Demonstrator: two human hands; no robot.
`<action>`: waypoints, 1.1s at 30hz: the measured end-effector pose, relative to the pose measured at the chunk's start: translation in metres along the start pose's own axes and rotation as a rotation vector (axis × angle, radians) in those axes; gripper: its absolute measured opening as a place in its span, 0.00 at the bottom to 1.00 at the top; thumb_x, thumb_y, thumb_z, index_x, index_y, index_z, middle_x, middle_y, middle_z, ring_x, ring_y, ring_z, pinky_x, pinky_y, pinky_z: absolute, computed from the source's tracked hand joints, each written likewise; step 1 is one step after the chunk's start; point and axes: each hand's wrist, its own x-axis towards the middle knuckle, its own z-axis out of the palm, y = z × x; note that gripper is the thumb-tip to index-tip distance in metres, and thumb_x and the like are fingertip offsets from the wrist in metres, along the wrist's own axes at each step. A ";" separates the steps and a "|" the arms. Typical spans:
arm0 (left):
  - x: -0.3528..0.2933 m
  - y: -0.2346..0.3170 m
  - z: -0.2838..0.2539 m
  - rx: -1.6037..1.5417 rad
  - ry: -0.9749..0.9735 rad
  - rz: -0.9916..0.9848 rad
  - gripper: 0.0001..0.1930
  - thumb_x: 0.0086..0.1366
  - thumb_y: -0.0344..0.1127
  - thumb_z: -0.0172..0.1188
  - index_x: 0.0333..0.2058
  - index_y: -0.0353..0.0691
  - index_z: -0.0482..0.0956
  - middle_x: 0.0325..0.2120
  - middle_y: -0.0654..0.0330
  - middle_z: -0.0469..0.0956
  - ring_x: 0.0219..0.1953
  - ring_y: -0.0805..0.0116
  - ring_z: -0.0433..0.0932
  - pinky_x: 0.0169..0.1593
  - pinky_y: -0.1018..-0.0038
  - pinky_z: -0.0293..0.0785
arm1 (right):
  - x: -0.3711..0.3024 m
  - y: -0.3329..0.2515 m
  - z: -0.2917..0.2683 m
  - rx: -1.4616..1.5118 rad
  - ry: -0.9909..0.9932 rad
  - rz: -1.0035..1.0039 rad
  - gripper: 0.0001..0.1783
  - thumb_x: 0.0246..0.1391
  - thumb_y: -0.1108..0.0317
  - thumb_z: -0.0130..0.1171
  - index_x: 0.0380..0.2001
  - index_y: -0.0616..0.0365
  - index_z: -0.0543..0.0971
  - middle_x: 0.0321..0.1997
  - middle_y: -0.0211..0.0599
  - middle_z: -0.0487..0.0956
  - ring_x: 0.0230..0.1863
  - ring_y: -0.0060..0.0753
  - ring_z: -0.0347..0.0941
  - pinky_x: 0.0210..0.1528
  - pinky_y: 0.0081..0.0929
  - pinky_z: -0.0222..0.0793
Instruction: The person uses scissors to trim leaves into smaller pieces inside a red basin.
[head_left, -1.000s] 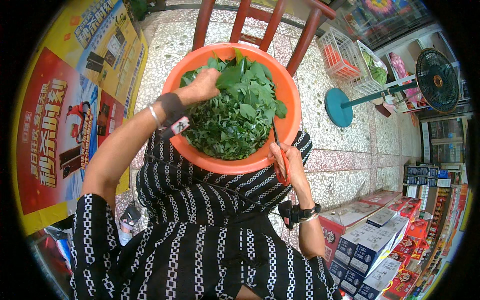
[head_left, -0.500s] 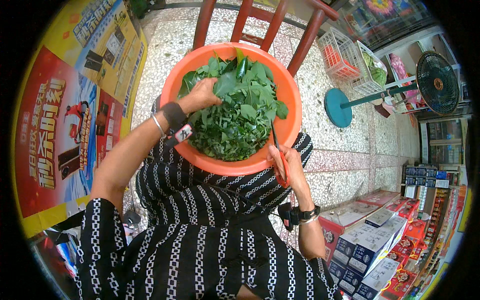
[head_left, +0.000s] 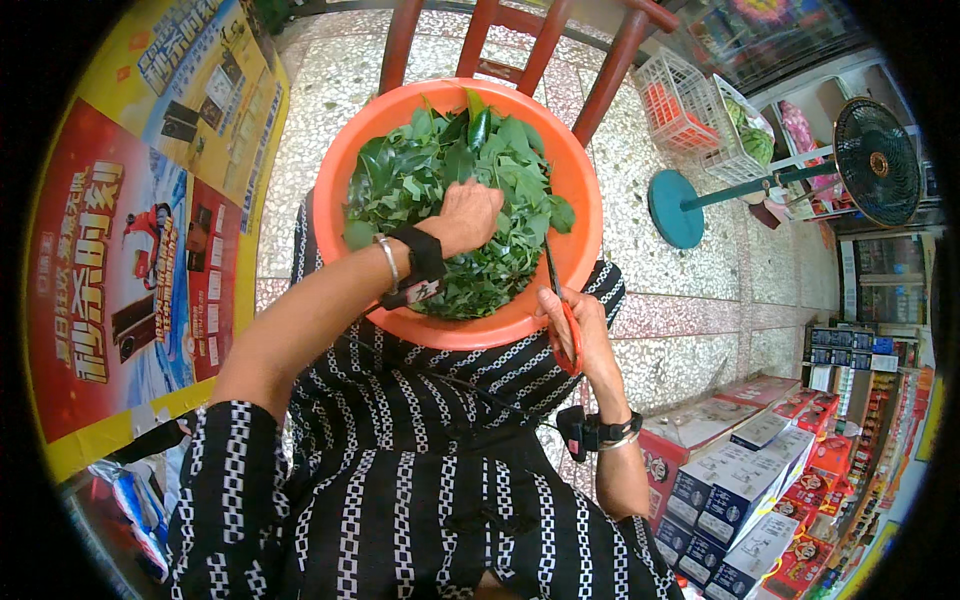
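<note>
Well, at our left we see a flat poster board [head_left: 120,270], mostly red and yellow. Next, our left hand [head_left: 470,215] is curled, its bent fingertips down in green leaves [head_left: 510,165]; we can't tell if it pinches any. Those leaves, some wide and pointy, some in thin bits, lie heaped inside our smooth, round orange tub [head_left: 582,175]. Our right hand [head_left: 592,335] wraps around scissors [head_left: 553,270] with red loops and dark, thin blades. Farther right stands a round, wiry fan [head_left: 877,162].
</note>
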 end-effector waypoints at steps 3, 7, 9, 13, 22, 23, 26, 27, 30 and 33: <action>0.003 -0.005 0.014 -0.028 0.008 -0.006 0.05 0.47 0.26 0.58 0.25 0.33 0.77 0.22 0.46 0.77 0.31 0.48 0.78 0.34 0.56 0.73 | -0.004 0.000 -0.004 -0.042 0.026 -0.010 0.26 0.60 0.48 0.51 0.21 0.61 0.76 0.08 0.24 0.66 0.09 0.14 0.60 0.12 0.17 0.53; -0.002 -0.015 -0.003 -0.177 0.136 -0.087 0.05 0.47 0.31 0.59 0.24 0.38 0.80 0.23 0.49 0.78 0.29 0.50 0.79 0.35 0.59 0.75 | -0.008 0.000 -0.008 -0.024 0.027 0.064 0.26 0.59 0.47 0.51 0.23 0.62 0.76 0.08 0.23 0.65 0.08 0.14 0.60 0.12 0.16 0.52; -0.011 -0.027 -0.025 -0.294 0.131 -0.166 0.07 0.48 0.37 0.63 0.26 0.43 0.80 0.25 0.57 0.79 0.32 0.55 0.79 0.38 0.62 0.74 | -0.007 -0.002 -0.007 -0.024 0.032 0.040 0.26 0.60 0.47 0.51 0.23 0.62 0.76 0.08 0.24 0.65 0.08 0.14 0.60 0.12 0.16 0.53; -0.044 -0.053 -0.058 -0.694 0.130 -0.277 0.06 0.49 0.34 0.66 0.26 0.41 0.80 0.22 0.60 0.79 0.25 0.69 0.77 0.30 0.73 0.73 | -0.004 -0.007 -0.001 -0.014 0.005 0.030 0.25 0.59 0.48 0.53 0.23 0.62 0.76 0.08 0.23 0.65 0.08 0.14 0.60 0.11 0.16 0.53; -0.125 -0.039 -0.054 -1.358 -0.015 -0.493 0.07 0.56 0.32 0.65 0.32 0.37 0.78 0.22 0.66 0.77 0.21 0.82 0.70 0.25 0.84 0.66 | 0.007 -0.027 0.016 0.264 0.035 0.067 0.17 0.57 0.55 0.58 0.32 0.62 0.77 0.11 0.21 0.65 0.10 0.13 0.59 0.12 0.16 0.53; -0.127 -0.037 -0.052 -1.334 0.046 -0.473 0.07 0.56 0.31 0.65 0.31 0.36 0.78 0.22 0.66 0.77 0.20 0.81 0.70 0.24 0.84 0.65 | 0.008 -0.028 0.016 0.319 0.035 0.073 0.17 0.57 0.56 0.58 0.35 0.62 0.77 0.11 0.20 0.65 0.10 0.13 0.59 0.12 0.16 0.53; -0.119 -0.041 -0.050 -0.839 0.329 -0.284 0.11 0.51 0.28 0.65 0.34 0.35 0.77 0.28 0.62 0.76 0.30 0.70 0.73 0.31 0.75 0.70 | 0.011 -0.029 0.016 0.331 0.048 0.063 0.18 0.57 0.56 0.58 0.39 0.62 0.76 0.12 0.22 0.65 0.10 0.14 0.59 0.13 0.15 0.54; -0.115 -0.040 -0.050 -0.483 0.508 -0.181 0.12 0.50 0.28 0.65 0.35 0.36 0.77 0.29 0.61 0.75 0.33 0.66 0.73 0.34 0.72 0.71 | 0.011 -0.029 0.016 0.329 0.055 0.057 0.19 0.57 0.55 0.57 0.41 0.62 0.76 0.11 0.22 0.65 0.10 0.14 0.59 0.13 0.14 0.54; -0.094 -0.030 -0.043 -0.075 0.491 0.030 0.16 0.46 0.24 0.61 0.37 0.39 0.75 0.34 0.58 0.72 0.45 0.56 0.69 0.45 0.64 0.70 | 0.012 -0.029 0.017 0.353 0.060 0.068 0.19 0.58 0.55 0.56 0.41 0.62 0.76 0.11 0.23 0.64 0.10 0.14 0.59 0.13 0.14 0.54; -0.062 -0.017 -0.030 -0.037 0.156 0.292 0.18 0.42 0.22 0.60 0.37 0.39 0.74 0.32 0.58 0.72 0.44 0.56 0.71 0.44 0.65 0.71 | 0.012 -0.029 0.018 0.351 0.045 0.056 0.18 0.59 0.56 0.55 0.41 0.62 0.76 0.11 0.22 0.64 0.10 0.14 0.58 0.13 0.14 0.54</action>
